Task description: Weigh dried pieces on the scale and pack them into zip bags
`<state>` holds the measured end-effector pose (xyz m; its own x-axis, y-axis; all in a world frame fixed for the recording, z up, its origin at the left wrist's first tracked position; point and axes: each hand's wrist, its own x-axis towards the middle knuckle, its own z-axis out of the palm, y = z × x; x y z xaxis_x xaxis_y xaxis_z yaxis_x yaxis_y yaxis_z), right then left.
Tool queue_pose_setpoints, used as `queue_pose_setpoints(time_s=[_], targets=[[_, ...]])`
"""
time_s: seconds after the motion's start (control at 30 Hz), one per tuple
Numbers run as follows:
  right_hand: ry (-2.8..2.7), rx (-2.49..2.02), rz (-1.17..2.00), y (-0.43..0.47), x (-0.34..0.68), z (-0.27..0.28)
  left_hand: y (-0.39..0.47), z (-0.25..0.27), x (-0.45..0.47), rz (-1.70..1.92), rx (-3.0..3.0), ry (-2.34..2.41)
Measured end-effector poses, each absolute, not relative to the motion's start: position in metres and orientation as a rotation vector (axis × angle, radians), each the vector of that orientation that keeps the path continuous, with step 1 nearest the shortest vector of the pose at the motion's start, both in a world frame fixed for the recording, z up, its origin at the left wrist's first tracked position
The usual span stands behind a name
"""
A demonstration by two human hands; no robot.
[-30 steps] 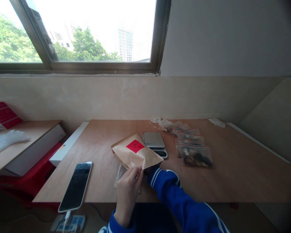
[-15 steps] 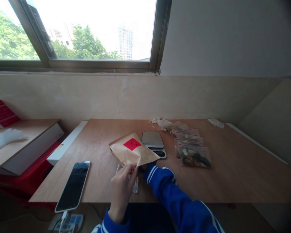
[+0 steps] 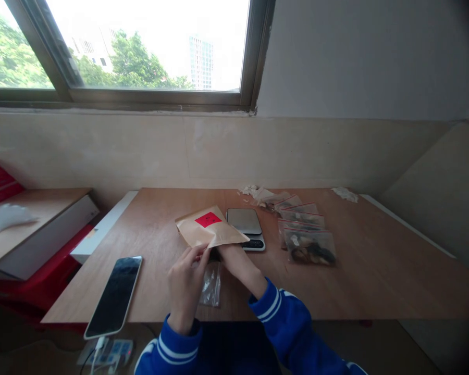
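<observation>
- Right arm has drawn back: the blue sleeve (image 3: 285,307), its cuff close against the bag's edge half a second ago, now sits well off it, with bare wrist and forearm between.
- Right hand (image 3: 230,256): back of it shows, fingers hidden beneath the lifted edge of the paper bag (image 3: 205,234). Probably inside the mouth, though it could be underneath. Cannot tell whether it grips anything.
- Left hand (image 3: 185,273) keeps its pinch, thumb against fingers, on the bag's near edge, raising it slightly.
- Bag holds much the same place: tilted, red label (image 3: 208,220) uppermost, right corner in front of the scale (image 3: 243,221) in this view. Cannot tell whether its far end rests on the table (image 3: 367,281).
- More of the clear plastic bag (image 3: 211,286) shows between the forearms, on the table near the front edge; looks flat.
- Reading: a reach partly withdrawn, not finished, since the fingers are not clear of the paper. Left hand's hold seems to serve as the steadying one.
- Filled zip bags (image 3: 310,247) right of the scale, and the phone (image 3: 115,297) at left, lie as before; small overall shift looks like head movement.
</observation>
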<state>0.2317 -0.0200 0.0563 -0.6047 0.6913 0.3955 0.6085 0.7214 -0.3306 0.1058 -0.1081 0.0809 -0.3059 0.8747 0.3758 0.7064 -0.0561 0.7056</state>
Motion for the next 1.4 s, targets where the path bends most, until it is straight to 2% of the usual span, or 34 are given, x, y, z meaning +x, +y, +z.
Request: queue_pose_setpoints(time_s=[0.13,0.27,0.37,0.57,0.77,1.0,1.17,1.4], targets=[[-2.500,-1.215,0.012,-0.037,0.236,0.066,-0.104,0.091,0.101,1.224,1.681,2.078],[-2.371,-1.115,-0.199,-0.045,0.236,0.058,-0.100,0.098,0.097,1.199,1.678,2.090],[-2.265,-1.082,-0.243,-0.047,0.241,0.046,-0.098,0.102,0.096,1.191,1.687,2.076],[-2.054,-1.006,-0.119,-0.046,0.254,0.039,-0.096,0.107,0.096,1.154,1.691,2.119],[-1.791,-0.829,0.183,-0.054,0.270,0.052,-0.088,0.114,0.094,1.134,1.651,2.190],[-1.275,-1.155,0.391,-0.033,0.308,0.022,-0.074,0.133,0.076,1.155,1.586,2.389],[-1.346,-1.242,0.445,0.026,0.323,-0.002,-0.074,0.133,0.065,1.231,1.586,2.366],[-1.783,-1.265,0.224,0.084,0.333,-0.018,-0.077,0.129,0.060,1.253,1.692,2.264]])
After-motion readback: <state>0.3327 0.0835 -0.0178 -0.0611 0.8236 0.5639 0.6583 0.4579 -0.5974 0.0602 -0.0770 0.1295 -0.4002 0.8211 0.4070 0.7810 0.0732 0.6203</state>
